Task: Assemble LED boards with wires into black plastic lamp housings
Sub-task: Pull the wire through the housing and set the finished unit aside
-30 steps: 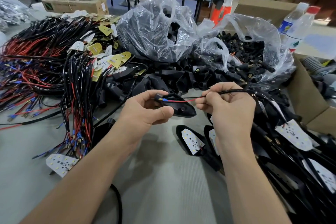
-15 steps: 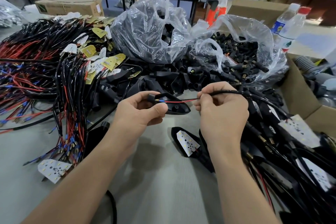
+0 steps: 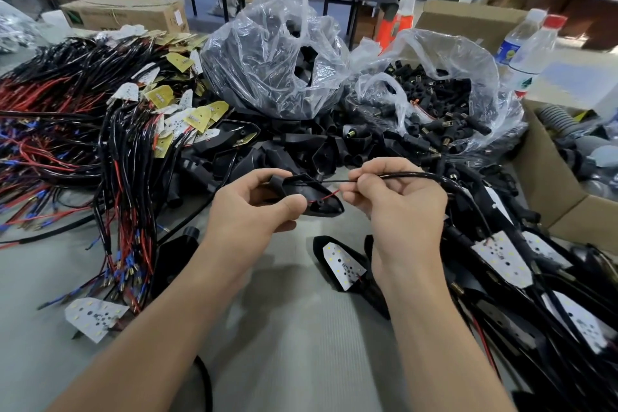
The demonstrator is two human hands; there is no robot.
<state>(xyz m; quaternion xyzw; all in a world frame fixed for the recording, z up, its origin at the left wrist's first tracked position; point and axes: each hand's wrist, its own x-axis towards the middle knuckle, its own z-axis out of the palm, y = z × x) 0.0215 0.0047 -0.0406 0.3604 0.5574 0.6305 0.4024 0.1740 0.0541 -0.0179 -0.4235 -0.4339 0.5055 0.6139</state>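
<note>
Left hand (image 3: 254, 206) grips housing (image 3: 322, 202), right hand (image 3: 401, 204) pinches wire (image 3: 418, 174) — bag (image 3: 481, 57) holds connectors (image 3: 438, 100).

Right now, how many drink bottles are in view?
2, both at the far right: a clear plastic bottle with a white cap, and beside it a clear plastic bottle with a red cap. Clutter could hide more.

Free: bare grey table (image 3: 294, 354) between the forearms.
Left: wire bundles (image 3: 127, 197).
Right: assembled lamps (image 3: 535, 294).
Ahead: housing pile (image 3: 301, 147), plastic bags (image 3: 277, 57).

Black housing (image 3: 317, 196) held aloft, wires (image 3: 337, 181) entering it.
</note>
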